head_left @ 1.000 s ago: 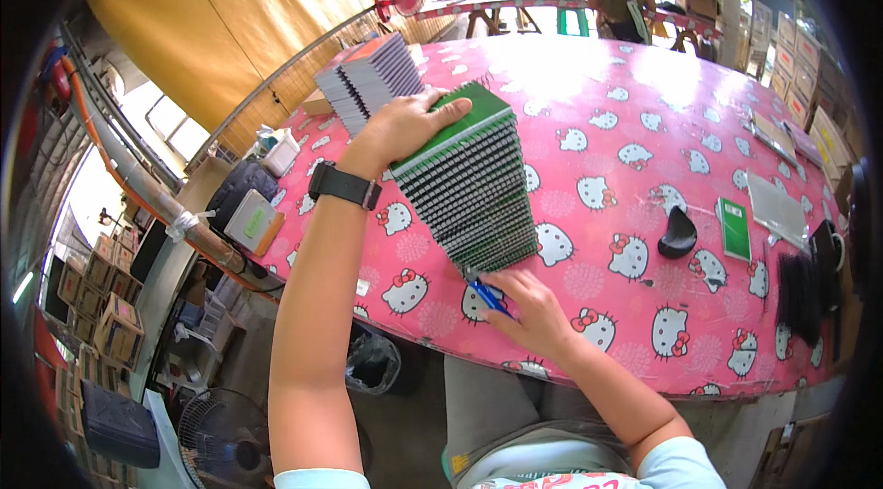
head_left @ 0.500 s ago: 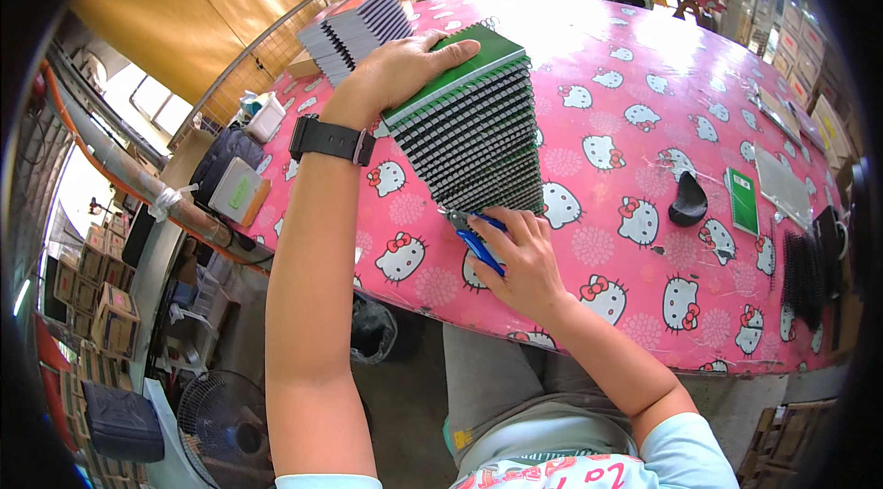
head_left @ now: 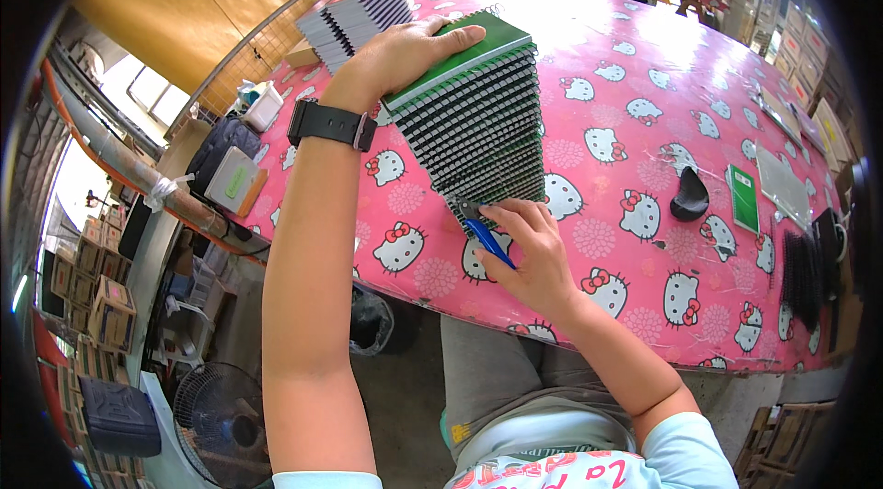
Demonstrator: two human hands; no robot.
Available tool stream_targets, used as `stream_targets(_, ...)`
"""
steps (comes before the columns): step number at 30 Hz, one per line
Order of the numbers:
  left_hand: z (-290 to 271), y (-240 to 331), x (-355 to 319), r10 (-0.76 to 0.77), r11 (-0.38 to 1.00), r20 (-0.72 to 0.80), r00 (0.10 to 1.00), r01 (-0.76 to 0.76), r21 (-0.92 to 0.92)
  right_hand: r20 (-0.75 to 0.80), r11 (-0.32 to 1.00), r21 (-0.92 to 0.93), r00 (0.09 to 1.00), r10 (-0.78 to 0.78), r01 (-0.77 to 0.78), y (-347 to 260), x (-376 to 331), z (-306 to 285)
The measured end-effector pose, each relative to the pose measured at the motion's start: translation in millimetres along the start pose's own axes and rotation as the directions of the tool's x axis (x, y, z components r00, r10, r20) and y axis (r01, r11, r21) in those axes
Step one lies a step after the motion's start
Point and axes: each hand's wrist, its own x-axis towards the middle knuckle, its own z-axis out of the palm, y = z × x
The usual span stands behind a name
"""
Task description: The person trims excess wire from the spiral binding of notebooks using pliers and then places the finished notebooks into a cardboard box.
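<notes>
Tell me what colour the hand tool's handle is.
The handle is blue, clearest in the head view.

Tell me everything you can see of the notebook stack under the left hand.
The notebook stack is a tall pile of spiral-bound notebooks, its top cover plain green, with rows of dark coils facing the person. It stands on the pink patterned tablecloth. The left hand rests on top, thumb across the cover. Blue-handled pliers in the right hand are at its lower-left corner; contact is unclear.
</notes>
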Motion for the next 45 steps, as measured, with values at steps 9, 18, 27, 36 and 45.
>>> stream_targets(9,2,-5,5,0.024,1.000,0.016,1.000,-0.024,-0.016,0.013,0.992,-0.069,0.994,-0.109,0.109,3,9,5)
stream_targets(18,4,-8,6,0.026,1.000,0.022,0.999,-0.025,-0.014,0.402,0.626,0.550,0.833,0.381,-0.552,5,4,4)
stream_targets(27,4,-7,6,0.012,1.000,0.015,1.000,-0.012,-0.018,-0.001,0.986,-0.152,0.998,-0.063,0.062,10,-6,8)
stream_targets(36,3,-12,9,0.025,0.998,0.039,0.999,-0.022,-0.064,0.410,0.643,0.537,0.835,0.367,-0.547,17,0,3)
stream_targets(45,3,-9,8,0.046,0.998,0.036,0.998,-0.044,-0.055,0.042,0.999,-0.047,0.999,0.012,-0.010,10,-11,2)
